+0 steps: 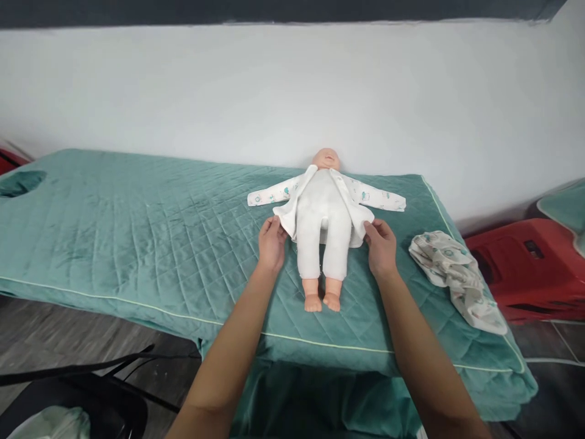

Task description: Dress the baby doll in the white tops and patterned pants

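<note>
A baby doll (pixel 323 204) lies on its back on the green quilted bed cover (pixel 183 231), head toward the wall and bare feet toward me. It wears a white baby jacket (pixel 281 191) with small printed figures, both sleeves spread out to the sides and the front lying open over the white body. My left hand (pixel 273 242) pinches the jacket's lower corner on the left. On the right, the opposite lower corner is pinched by my right hand (pixel 381 245). Thumbs and fingers are closed on the cloth at both sides.
A crumpled printed baby garment (pixel 457 280) lies near the bed's right end. Beyond that end stand red plastic stools (pixel 534 268). A face hole (pixel 21 183) shows at the bed's far left, and a black chair (pixel 91 402) stands at lower left. The white wall (pixel 205 91) runs behind.
</note>
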A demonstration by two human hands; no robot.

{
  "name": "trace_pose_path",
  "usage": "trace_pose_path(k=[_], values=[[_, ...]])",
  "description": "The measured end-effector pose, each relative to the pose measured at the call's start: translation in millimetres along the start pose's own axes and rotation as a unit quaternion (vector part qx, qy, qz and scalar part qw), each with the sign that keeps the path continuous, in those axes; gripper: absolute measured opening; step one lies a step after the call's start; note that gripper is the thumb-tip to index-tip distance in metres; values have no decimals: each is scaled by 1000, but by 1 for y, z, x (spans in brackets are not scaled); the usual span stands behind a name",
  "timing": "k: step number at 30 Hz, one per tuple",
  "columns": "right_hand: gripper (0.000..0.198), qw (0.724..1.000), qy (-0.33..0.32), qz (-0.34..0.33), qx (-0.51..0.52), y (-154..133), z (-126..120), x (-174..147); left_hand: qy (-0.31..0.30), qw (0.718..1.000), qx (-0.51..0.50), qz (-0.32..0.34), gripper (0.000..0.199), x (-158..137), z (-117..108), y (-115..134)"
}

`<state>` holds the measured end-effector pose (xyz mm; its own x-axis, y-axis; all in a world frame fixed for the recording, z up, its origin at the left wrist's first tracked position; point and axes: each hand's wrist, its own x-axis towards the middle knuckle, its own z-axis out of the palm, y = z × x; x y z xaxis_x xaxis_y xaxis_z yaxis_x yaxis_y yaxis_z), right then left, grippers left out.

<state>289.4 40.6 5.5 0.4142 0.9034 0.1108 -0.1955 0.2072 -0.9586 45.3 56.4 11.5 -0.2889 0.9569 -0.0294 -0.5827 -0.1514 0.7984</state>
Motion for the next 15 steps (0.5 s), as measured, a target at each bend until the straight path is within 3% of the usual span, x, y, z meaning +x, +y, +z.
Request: trace_pose_path(k=[4,9,15], values=[[28,1000,18,1,25,-2,-2,2,11,999,-39,3,24,3,-3,2],[24,999,29,-32,-10,-4,-8,0,43,996,-31,74,25,6,-2,0],[25,993,55,-51,-86,-16,-26,-31,71,989,16,132,29,7,-3,-1]])
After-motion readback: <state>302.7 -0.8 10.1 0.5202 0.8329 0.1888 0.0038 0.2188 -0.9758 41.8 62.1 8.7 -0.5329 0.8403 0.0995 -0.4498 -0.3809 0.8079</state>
